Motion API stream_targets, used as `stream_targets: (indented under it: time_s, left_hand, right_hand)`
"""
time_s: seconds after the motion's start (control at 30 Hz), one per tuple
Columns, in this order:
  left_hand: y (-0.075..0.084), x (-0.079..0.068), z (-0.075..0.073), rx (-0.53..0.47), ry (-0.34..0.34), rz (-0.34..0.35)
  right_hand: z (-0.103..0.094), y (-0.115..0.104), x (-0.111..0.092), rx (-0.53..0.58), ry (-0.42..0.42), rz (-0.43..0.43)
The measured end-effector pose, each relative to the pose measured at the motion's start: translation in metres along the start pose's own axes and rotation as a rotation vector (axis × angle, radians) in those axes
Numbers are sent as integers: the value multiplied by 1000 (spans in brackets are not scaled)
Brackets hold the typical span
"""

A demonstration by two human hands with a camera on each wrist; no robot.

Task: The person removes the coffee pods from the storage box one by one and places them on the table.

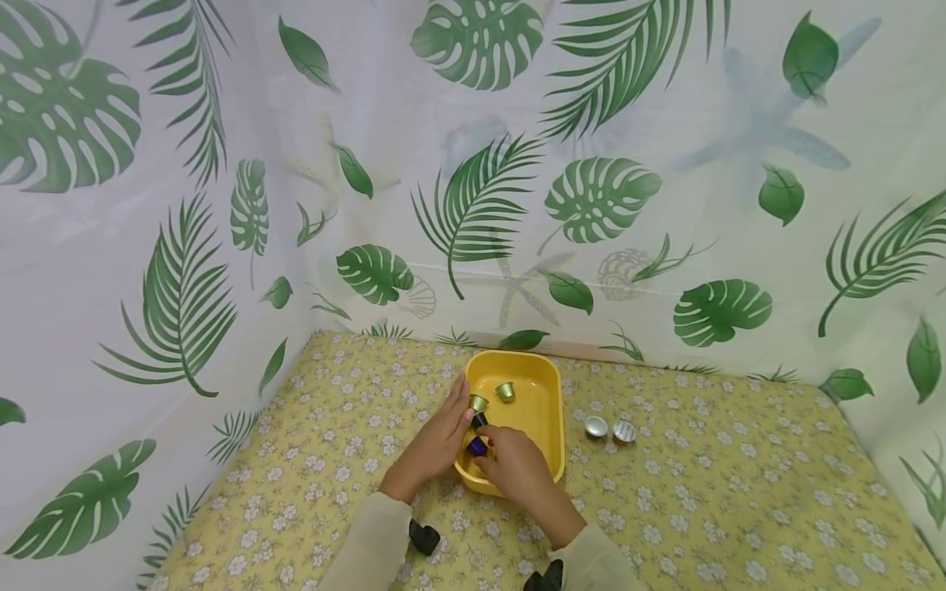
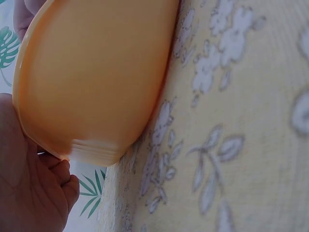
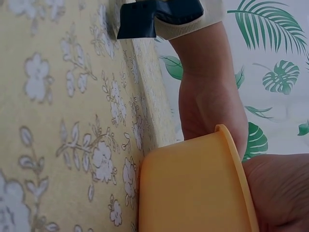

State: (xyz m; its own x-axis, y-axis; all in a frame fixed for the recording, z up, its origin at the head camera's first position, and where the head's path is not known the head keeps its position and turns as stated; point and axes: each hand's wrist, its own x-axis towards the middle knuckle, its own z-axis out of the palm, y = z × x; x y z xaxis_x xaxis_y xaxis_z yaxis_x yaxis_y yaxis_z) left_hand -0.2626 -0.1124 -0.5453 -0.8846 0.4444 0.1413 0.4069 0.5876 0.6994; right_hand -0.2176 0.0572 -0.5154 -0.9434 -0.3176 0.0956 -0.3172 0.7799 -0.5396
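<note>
Progress: looks partway — four capsules inside the tray, two outside; seemingly unsettled inside, with no orderly layout.
Yellow tray (image 1: 538, 419): sits on the flowered table (image 1: 709, 492); smooth, rounded-cornered, plastic-looking.
Green capsules (image 1: 505, 392), black capsule (image 1: 479, 419), blue capsule (image 1: 476, 446): lie inside; cup-shaped, greens metallic.
Loose pair (image 1: 595, 427): rests right of the tray, round silvery tops upward.
Left hand (image 1: 436, 439): lies fairly straight-fingered along the left rim.
Right hand (image 1: 517, 464): curls inside — apparently pinching the blue capsule.
</note>
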Motion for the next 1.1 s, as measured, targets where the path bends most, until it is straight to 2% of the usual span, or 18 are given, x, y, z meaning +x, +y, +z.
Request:
stream_targets:
  time_s: [0.37,0.7,1.1]
  left_hand:
    - [0,1,-1,7,3,8]
    - [0,1,0,-1,-1,11]
    - [1,0,0,9,-9,-6]
  right_hand:
    - [4,0,6,7,-21,-3]
    - [4,-2,8,-38,1,-20]
    - [8,-4,12,-18,-10,12]
